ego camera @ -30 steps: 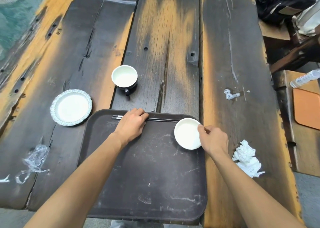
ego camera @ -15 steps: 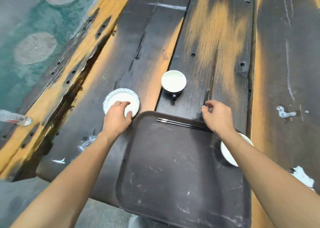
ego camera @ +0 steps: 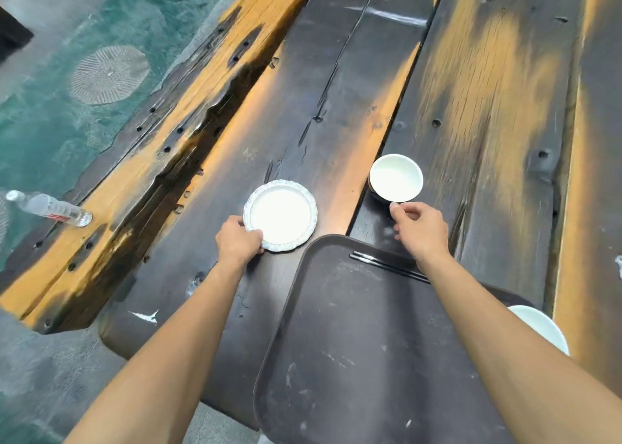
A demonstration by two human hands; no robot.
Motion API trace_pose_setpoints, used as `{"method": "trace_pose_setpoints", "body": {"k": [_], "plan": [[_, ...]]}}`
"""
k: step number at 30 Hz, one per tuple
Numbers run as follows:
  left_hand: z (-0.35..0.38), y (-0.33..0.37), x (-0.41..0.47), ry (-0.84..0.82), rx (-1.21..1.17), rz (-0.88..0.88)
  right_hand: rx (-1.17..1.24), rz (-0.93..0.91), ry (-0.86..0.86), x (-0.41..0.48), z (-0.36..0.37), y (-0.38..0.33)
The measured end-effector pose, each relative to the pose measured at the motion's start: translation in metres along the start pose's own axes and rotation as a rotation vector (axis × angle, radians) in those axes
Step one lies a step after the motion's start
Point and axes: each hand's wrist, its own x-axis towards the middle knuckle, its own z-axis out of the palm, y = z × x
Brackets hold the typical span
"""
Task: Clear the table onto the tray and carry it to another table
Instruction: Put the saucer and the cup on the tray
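A dark brown tray lies at the near edge of the wooden table. Black chopsticks rest along its far rim, and a white bowl sits at its right side, half hidden by my right forearm. Left of the tray, my left hand grips the near-left rim of a small white scalloped plate. Beyond the tray stands a cup, dark outside and white inside. My right hand pinches at the cup's near side, where its handle is hidden by the fingers.
The table is made of dark and orange planks with holes and cracks. A clear plastic water bottle lies on the left plank near the edge. Green patterned floor shows at the upper left.
My left hand shifted from on top of the scalloped plate to gripping its rim. My right hand left the chopsticks' end and reached forward to the cup. The view swung left.
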Motion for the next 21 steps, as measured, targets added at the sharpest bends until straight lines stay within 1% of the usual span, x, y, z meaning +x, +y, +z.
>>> {"method": "trace_pose_setpoints", "body": {"k": [3,7,10,12,16,21], "plan": [[0.005,-0.005,0.006,0.0,-0.219,-0.092,0.046,0.028,0.066,0.003,0.009,0.003],[0.006,-0.014,0.011,-0.025,-0.335,-0.098,0.219,0.084,0.079,0.006,0.018,0.011],[0.007,-0.019,0.012,-0.038,-0.393,-0.091,0.259,0.102,0.095,0.007,0.024,0.016],[0.008,-0.023,0.013,-0.041,-0.42,-0.082,0.298,0.124,0.099,0.008,0.026,0.016],[0.007,-0.026,0.015,-0.04,-0.411,-0.064,0.419,0.182,0.04,0.01,0.03,0.01],[0.006,-0.029,0.016,0.033,-0.318,-0.019,0.42,0.177,0.025,0.013,0.034,0.01]]}}
